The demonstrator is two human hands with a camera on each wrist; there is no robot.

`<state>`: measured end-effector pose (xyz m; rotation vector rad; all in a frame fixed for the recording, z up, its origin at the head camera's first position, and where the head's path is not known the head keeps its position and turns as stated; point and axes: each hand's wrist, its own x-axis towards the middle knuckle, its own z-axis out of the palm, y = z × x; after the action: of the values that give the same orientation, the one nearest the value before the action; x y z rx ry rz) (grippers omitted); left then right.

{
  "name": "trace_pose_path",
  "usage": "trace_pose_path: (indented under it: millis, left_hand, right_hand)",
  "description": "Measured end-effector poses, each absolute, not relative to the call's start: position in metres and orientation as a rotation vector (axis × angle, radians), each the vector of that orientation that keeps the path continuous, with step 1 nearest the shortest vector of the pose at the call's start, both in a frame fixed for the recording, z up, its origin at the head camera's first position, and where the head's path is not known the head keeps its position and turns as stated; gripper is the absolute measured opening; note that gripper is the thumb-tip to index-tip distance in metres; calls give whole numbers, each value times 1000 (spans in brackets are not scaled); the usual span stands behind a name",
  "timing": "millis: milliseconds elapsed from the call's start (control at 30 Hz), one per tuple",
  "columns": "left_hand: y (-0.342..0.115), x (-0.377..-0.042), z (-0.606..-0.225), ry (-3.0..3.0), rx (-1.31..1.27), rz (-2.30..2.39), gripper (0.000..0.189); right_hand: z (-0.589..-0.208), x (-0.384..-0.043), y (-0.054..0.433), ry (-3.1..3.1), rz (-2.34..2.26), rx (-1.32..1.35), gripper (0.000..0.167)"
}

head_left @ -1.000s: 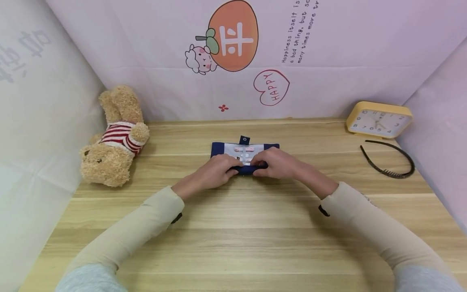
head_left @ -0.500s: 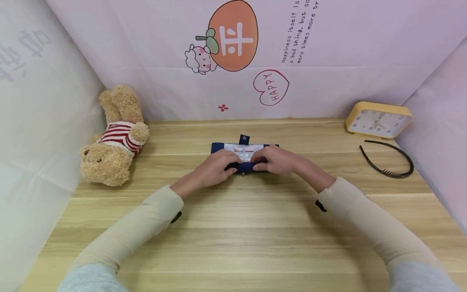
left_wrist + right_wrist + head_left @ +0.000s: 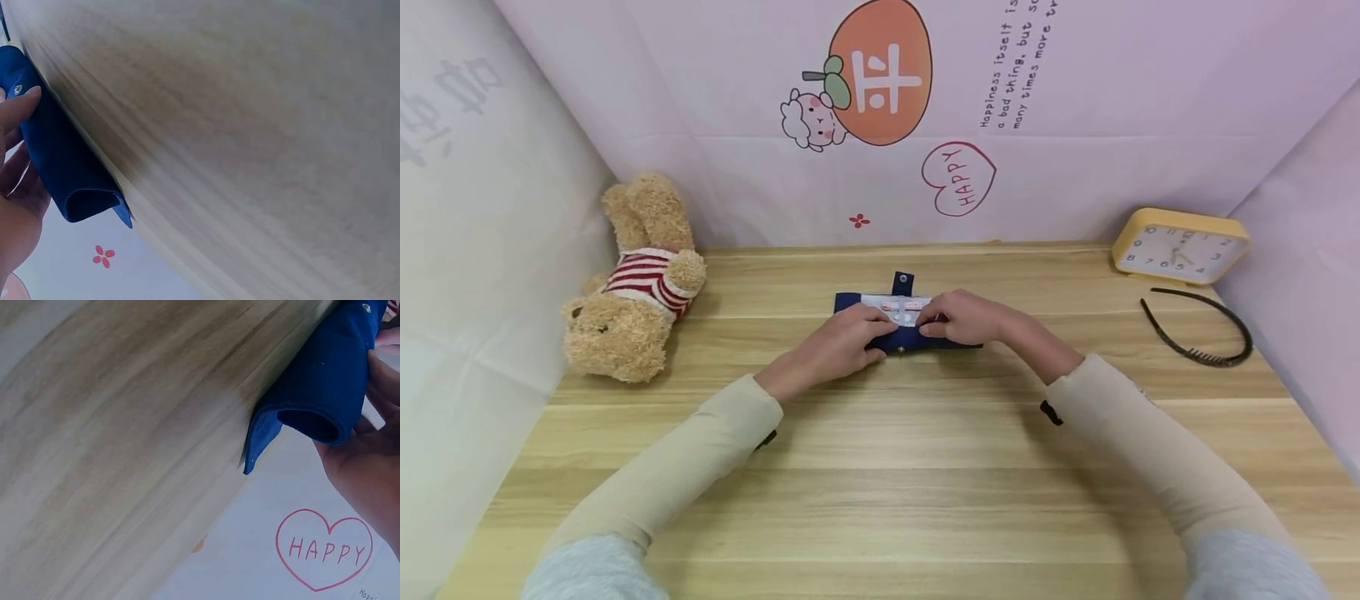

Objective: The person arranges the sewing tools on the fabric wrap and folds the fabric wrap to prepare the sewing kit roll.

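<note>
A navy fabric roll-up pouch (image 3: 901, 339) lies on the table, its near part curled into a hollow roll. Beyond the roll its pale inside (image 3: 898, 305) shows small flat items with red-and-white markings, too small to name. A strap with a snap (image 3: 903, 283) sticks out from the far edge. My left hand (image 3: 842, 340) grips the roll left of centre, thumb on the near side; my right hand (image 3: 967, 318) grips it right of centre. The roll's open ends show in the left wrist view, below the left hand (image 3: 22, 200), and in the right wrist view, beside the right hand (image 3: 378, 456).
A teddy bear (image 3: 632, 283) in a striped top lies at the left by the wall. At the right back stands a yellow clock (image 3: 1180, 246), with a black headband (image 3: 1206, 329) in front of it. A printed white cloth (image 3: 737, 183) hangs behind the wooden tabletop (image 3: 880, 483).
Both hands have moved slightly away from me, rolling the near edge of the pouch farther over. Less of the pale inside shows, and a metal snap has come into view on the roll.
</note>
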<state>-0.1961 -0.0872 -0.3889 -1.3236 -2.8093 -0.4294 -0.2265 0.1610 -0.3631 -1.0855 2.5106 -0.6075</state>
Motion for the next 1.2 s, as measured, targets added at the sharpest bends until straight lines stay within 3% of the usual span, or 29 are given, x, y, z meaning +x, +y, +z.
trace_pose_path:
  millis: [567,900,1200]
  left_hand:
    - [-85,-206,-385,-2863,-1320,-433,37]
    - [-85,-209,-382,-2893,-1333,-373,38]
    - [-89,-211,-387,-2738,-1338,-405,31]
  right_hand:
    - [-365,-214,157,2742,-488,-1196,33]
    - [-369,-225,157,2729,-605,-1191,15]
    - [-371,-233,158,2727,-679,-1091,15]
